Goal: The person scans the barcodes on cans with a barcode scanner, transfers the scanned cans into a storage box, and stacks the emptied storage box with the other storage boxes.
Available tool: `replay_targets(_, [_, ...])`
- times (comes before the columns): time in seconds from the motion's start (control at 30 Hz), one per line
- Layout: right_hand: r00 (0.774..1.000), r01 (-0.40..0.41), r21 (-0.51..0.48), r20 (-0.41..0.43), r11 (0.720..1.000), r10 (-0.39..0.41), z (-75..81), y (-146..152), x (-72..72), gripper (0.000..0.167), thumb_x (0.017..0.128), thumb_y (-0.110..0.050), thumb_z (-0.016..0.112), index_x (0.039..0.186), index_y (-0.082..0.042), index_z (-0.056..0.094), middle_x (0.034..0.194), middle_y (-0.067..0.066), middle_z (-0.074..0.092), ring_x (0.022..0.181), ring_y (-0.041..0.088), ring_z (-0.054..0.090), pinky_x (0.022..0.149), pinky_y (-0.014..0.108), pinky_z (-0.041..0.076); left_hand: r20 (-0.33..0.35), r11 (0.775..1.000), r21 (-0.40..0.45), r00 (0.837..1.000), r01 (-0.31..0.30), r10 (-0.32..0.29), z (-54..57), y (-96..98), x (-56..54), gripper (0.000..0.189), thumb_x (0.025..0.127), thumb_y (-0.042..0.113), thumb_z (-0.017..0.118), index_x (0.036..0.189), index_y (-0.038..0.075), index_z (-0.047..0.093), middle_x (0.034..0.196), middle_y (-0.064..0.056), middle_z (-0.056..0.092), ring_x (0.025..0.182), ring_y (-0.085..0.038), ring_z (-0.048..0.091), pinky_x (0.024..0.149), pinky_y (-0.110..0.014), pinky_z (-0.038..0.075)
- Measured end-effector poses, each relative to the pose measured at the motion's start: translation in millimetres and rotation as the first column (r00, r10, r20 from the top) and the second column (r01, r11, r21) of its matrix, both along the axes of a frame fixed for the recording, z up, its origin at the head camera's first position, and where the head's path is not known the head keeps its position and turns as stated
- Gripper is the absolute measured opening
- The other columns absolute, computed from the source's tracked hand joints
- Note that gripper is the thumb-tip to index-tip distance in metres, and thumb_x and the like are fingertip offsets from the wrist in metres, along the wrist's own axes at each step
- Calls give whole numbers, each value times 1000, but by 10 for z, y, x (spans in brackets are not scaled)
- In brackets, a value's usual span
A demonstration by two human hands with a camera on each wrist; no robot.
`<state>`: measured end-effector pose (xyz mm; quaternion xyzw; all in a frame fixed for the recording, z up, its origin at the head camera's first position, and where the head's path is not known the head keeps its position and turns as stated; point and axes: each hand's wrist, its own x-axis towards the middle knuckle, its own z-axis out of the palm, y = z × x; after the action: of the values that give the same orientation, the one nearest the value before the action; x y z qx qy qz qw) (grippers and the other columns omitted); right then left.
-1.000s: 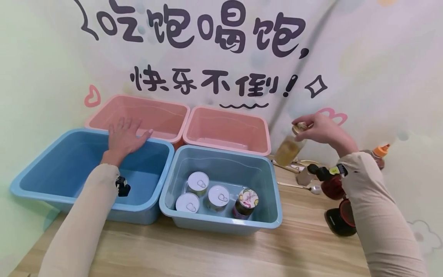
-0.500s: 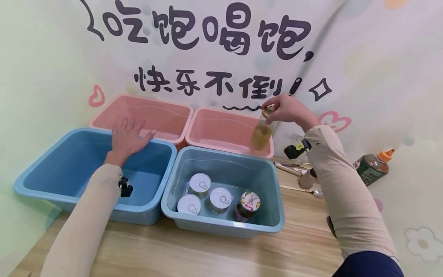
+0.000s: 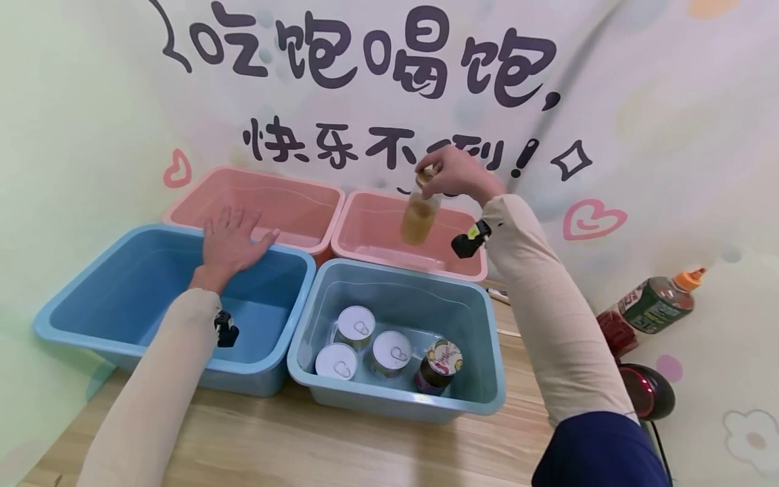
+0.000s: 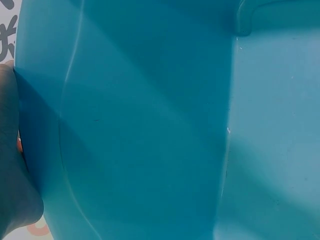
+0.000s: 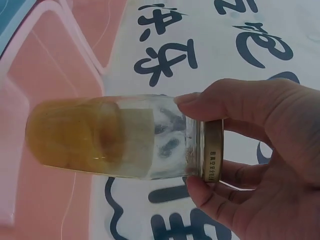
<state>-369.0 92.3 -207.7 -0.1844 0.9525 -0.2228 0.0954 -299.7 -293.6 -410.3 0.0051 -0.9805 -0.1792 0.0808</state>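
A glass jar (image 3: 418,220) of amber contents hangs in the air, lid up and slightly tilted, its base swung toward the left. In the head view it shows against the mouth of the right pink bin (image 3: 371,223); how far above the rim cannot be told. The person's right hand (image 3: 456,176) has it from above, thumb and fingers curled round the golden lid and neck.

The left hand (image 3: 231,243) grips nothing: its fingers lie straight and spread, thumb apart, resting at the far edge of the left blue bin (image 3: 146,270), with fingertips over the left pink bin (image 3: 286,210).

In the right blue bin (image 3: 389,287), three ring-pull cans (image 3: 391,350) stand toward the left edge and the near left corner, while a dark jar (image 3: 433,380) with a patterned lid stands near the near right corner.

All four bins sit on the wooden desk (image 3: 274,439), the pink pair along its back edge by the lettered wall. An orange-capped bottle (image 3: 657,304) shows beyond the right sleeve (image 3: 554,311).
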Motion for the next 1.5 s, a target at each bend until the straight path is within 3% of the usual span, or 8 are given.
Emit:
replay_targets(0.17, [1000,-27,-35,7,999,27,-9,-230,-68,51,76,-5,75,127,-11,67,123,12,63,109,26,57,90,35,51,-12,1000,6,1000,-5,5,-9,-4,3,84,96,66,35,160,12,20,167,-22,9,154,-47,-1,120,-69,-5])
replay_targets(0.37, [997,-52,-44,-50,998,50,-28,-506,-149,48,75,-4,75,123,-11,69,118,12,64,102,24,56,84,31,50,-14,1000,13,1000,-3,4,-21,-10,-7,85,96,66,34,160,12,20,167,-22,9,154,-47,-2,119,-69,-6])
replay_targets(0.7, [993,-91,-94,-86,991,83,-146,-950,-191,52,77,-4,79,127,-13,67,124,11,65,104,22,58,87,28,52,-5,1000,7,1000,6,-6,14,7,-10,85,96,66,34,160,12,19,167,-22,9,153,-48,2,120,-69,-4])
replay_targets(1.1, [984,-157,-177,-108,972,140,-452,-1438,-203,52,79,-3,82,128,-10,65,131,10,63,115,22,58,96,29,53,-1,1000,13,1000,-1,1,20,-7,19,82,97,62,37,159,11,21,167,-22,10,154,-47,1,120,-68,-5])
replay_targets(1.5, [975,-195,-187,-141,963,170,-846,-1675,-262,47,78,-1,82,123,-9,67,126,9,63,114,22,55,92,30,53,-3,1000,-2,1000,-8,8,3,-9,-25,81,97,62,39,158,10,24,166,-24,14,153,-46,3,120,-69,-2])
